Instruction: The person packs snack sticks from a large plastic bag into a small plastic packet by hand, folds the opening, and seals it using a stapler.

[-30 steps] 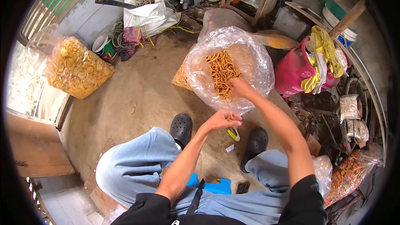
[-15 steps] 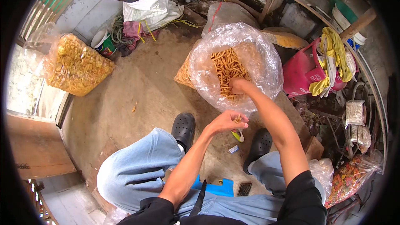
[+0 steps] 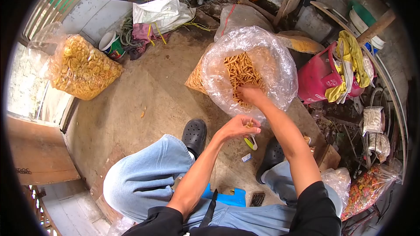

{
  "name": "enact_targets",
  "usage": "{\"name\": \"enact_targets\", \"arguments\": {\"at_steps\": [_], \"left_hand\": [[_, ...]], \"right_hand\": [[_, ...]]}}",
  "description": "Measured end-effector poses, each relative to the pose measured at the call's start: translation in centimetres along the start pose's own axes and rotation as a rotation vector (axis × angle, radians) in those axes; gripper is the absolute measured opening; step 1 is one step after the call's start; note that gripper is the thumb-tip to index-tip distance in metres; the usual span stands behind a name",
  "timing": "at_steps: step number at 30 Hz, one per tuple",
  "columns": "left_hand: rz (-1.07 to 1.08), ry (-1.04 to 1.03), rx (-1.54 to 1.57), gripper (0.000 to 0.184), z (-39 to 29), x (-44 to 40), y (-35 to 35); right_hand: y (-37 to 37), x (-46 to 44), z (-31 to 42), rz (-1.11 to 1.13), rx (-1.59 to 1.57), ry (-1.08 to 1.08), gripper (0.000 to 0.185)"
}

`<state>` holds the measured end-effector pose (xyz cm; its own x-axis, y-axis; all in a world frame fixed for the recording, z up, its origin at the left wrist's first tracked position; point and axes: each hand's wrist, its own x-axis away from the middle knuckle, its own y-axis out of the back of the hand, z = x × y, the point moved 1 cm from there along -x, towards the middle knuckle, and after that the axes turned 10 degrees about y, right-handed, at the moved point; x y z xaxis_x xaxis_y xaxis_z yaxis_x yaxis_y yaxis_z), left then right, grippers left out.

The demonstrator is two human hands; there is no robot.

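Over concrete floor, the left hand pinches a morsel; the right hand touches brown sticks, grip hidden from me.

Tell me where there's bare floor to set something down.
The widest bare floor lies between the bag of yellow chips and the open snack bag, save a few stray bits. It's crowded between the black shoes, near the left hand, and around the pink cylinder.

The snacks lie in a bag, with the right hand also inside it. On the left is a second bag, and just beside its far right side, a bucket. On the right, cloths lie on a gas cylinder.
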<state>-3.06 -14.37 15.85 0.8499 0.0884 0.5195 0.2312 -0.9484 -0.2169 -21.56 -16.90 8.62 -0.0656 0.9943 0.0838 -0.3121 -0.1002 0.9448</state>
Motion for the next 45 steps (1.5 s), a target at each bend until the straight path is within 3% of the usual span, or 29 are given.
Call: {"name": "enact_targets", "arguments": {"at_steps": [4, 7, 9, 10, 12, 13, 18, 20, 24, 25, 27, 28, 30, 31, 33, 45], "left_hand": [[-0.014, -0.028, 0.002, 0.030, -0.5, 0.3, 0.2], [-0.023, -0.036, -0.014, 0.031, -0.6, 0.7, 0.4], [-0.028, -0.042, -0.025, 0.031, -0.8, 0.8, 0.5], [-0.024, -0.045, -0.035, 0.033, -0.9, 1.0, 0.5], [-0.019, -0.053, -0.046, 0.035, -1.3, 1.5, 0.4], [-0.029, -0.036, -0.043, 0.037, -1.6, 1.9, 0.3], [-0.023, -0.008, -0.020, 0.043, -3.2, 3.0, -0.1], [-0.015, -0.042, -0.105, 0.044, -4.1, 3.7, -0.5], [0.023, -0.075, -0.142, 0.049, -4.8, 4.4, -1.1], [0.024, -0.078, -0.145, 0.049, -4.7, 4.5, -1.2], [0.087, -0.218, -0.160, 0.066, -4.8, 4.7, -1.3], [0.092, -0.221, -0.160, 0.066, -5.0, 5.0, -1.5], [0.153, -0.234, -0.119, 0.090, -5.5, 5.5, -1.7], [0.156, -0.240, -0.121, 0.090, -5.6, 5.5, -1.9], [0.168, -0.218, -0.088, 0.107, -5.7, 5.7, -2.2], [0.033, -0.208, -0.174, 0.109, -6.8, 6.2, -3.0]], "right_hand": [[0.9, 0.2, 0.2, 0.029, 0.057, 0.029, 0.020], [1.8, 1.0, 0.4, 0.170, -0.011, -0.061, 0.018], [2.1, 1.5, 0.4, -0.146, -0.160, -0.094, 0.018], [2.3, 1.6, 0.2, -0.150, -0.153, -0.093, 0.018], [3.2, 2.1, 0.2, -0.268, -0.505, -0.164, 0.020], [4.0, 2.7, 0.3, -0.299, -0.468, -0.182, 0.022], [9.8, 5.5, 1.6, -0.337, -0.636, -0.167, 0.020], [11.8, 6.4, 2.1, -0.307, -0.974, -0.224, 0.019], [16.4, 8.5, 3.3, -0.309, -1.096, -0.181, 0.019], [18.1, 9.3, 4.5, -0.275, -1.094, -0.176, 0.018], [20.9, 10.9, 6.8, -0.294, -1.097, -0.136, 0.016], [22.1, 11.8, 7.9, -0.305, -1.105, -0.099, 0.015], [23.0, 13.1, 9.7, -0.336, -1.125, -0.099, 0.015], [23.0, 13.6, 10.3, -0.361, -1.134, -0.068, 0.015], [22.2, 14.5, 10.9, -0.413, -1.191, -0.039, 0.016], [19.9, 15.5, 12.0, -0.571, -1.137, 0.059, 0.020]]}}
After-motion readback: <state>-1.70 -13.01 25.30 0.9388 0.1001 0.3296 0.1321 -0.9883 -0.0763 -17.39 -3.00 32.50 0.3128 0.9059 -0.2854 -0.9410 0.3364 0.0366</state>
